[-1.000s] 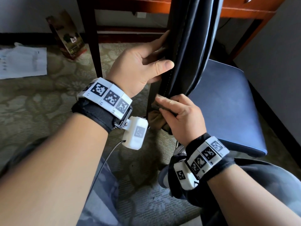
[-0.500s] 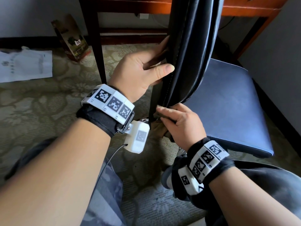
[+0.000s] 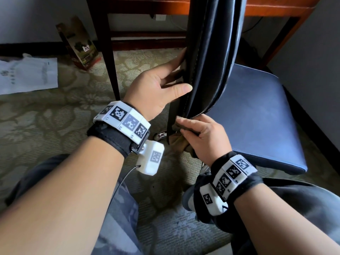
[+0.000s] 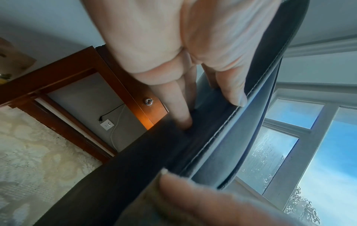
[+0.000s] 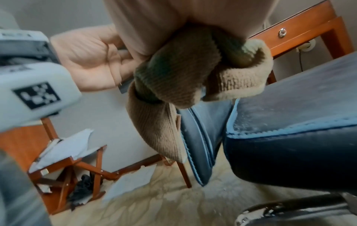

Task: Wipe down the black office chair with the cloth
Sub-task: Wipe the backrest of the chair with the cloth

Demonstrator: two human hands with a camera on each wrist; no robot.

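Two hands work at the lower edge of the black office chair's backrest (image 3: 211,57) in the head view. The left hand (image 3: 156,89) grasps the backrest's side edge, thumb on the near face and fingers wrapped round the far side. Just below that grip, the right hand (image 3: 204,137) clenches a brown cloth (image 3: 177,142) and presses it against the backrest's bottom corner; a tail of cloth hangs beneath the fingers. To the right of both hands lies the chair's dark seat (image 3: 257,116). Beyond them stands a wooden bench (image 3: 266,6), with a paper bag (image 3: 79,45) and white sheets (image 3: 27,74) on the patterned carpet (image 3: 46,126) off to the left.

From the left wrist, the left hand (image 4: 173,45) straddles the stitched edge of the backrest (image 4: 222,130): thumb on one face, fingers on the other. Below it, blurred, the right hand's fingers (image 4: 203,203) sit over the cloth (image 4: 146,198). A window (image 4: 309,152) shows to the right.

From the right wrist, the right hand (image 5: 154,23) is closed round the bunched, ribbed cloth (image 5: 173,79), which touches the backrest's lower end (image 5: 199,137). The seat (image 5: 289,114) is to the right, the left hand (image 5: 90,61) to the left.
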